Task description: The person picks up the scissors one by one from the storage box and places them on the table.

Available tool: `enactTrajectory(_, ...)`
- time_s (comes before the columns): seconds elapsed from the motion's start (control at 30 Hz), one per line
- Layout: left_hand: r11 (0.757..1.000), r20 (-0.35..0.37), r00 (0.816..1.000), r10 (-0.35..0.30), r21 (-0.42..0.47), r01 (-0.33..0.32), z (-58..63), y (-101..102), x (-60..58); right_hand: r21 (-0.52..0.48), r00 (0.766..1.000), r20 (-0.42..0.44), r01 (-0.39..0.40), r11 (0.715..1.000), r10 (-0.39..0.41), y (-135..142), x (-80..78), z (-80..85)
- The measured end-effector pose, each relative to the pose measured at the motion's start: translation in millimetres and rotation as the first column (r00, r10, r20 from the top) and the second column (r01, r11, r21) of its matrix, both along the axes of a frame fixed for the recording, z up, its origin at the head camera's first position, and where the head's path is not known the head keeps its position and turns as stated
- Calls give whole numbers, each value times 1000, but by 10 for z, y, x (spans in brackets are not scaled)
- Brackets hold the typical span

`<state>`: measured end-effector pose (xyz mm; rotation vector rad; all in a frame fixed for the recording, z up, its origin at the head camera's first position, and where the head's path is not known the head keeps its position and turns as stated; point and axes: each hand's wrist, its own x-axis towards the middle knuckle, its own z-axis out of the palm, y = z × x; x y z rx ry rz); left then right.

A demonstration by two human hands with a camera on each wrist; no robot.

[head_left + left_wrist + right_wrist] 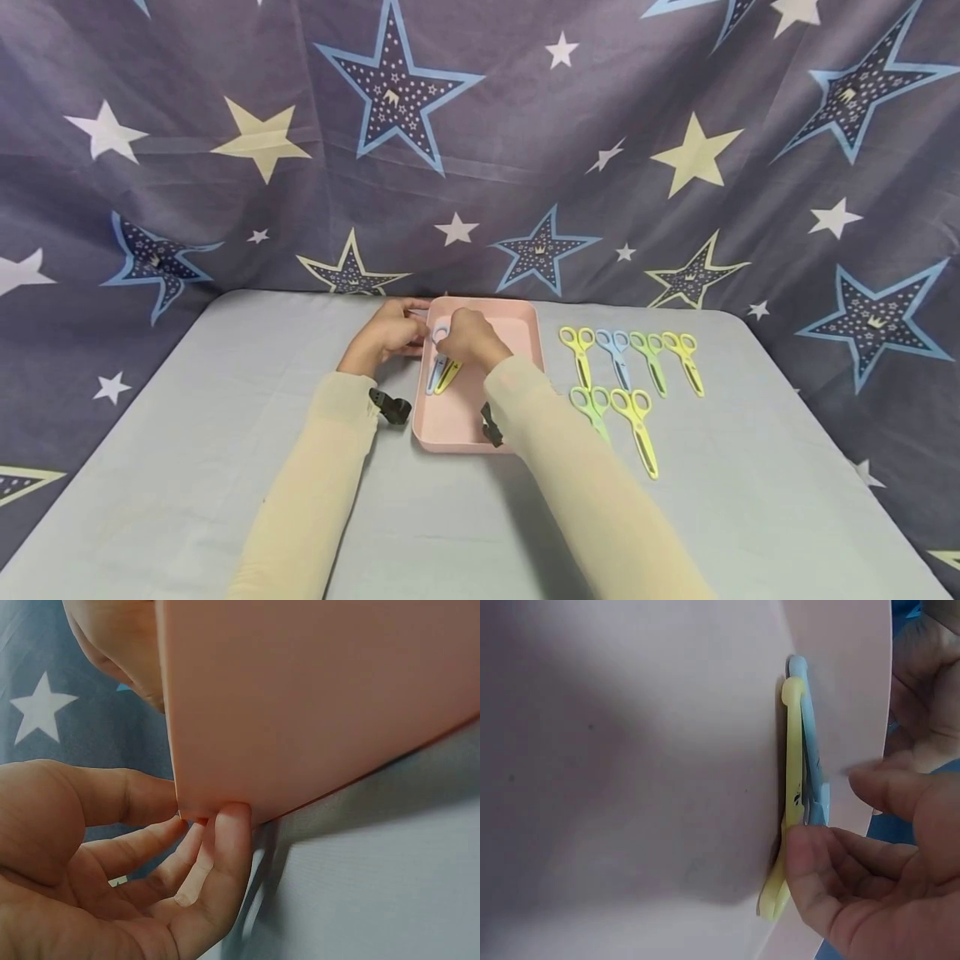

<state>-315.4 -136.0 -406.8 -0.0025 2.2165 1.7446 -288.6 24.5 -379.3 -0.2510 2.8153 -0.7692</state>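
Observation:
In the head view, a shallow pink tray stands at the back middle of the table. Side by side along its left wall lie blue scissors and yellow scissors, tips towards me. My left hand grips the tray's left edge; in the left wrist view its thumb and fingers meet the pink wall at a corner. My right hand reaches inside over the scissors' handle end. Its fingertips touch the yellow scissors in the right wrist view, with the thumb apart from them.
Right of the tray, several scissors lie in two rows: a back row with yellow scissors, blue scissors and others, and a front row with green scissors and yellow scissors. A star-patterned curtain hangs behind the grey table.

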Motion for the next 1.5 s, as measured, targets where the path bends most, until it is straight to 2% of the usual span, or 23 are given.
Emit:
enactTrajectory(0.5,1000,7,1000,3,-4,-3,15,-4,7,173,999,5,41,984,-42,-44,50,47)
enactTrajectory(0.8,1000,9,1000,7,-7,-6,8,0,17,189,997,-36,68,980,-62,27,79,100)
enactTrajectory(1.1,1000,5,1000,7,-2,-7,3,3,9,153,993,-51,111,982,-104,171,77,132)
enactTrajectory(1.33,1000,8,1000,3,6,-3,-21,-2,-16,227,998,-11,68,972,-68,139,69,101)
enactTrajectory(1.5,1000,8,1000,1,3,-1,-26,-2,-28,267,998,-25,68,961,-64,106,70,83)
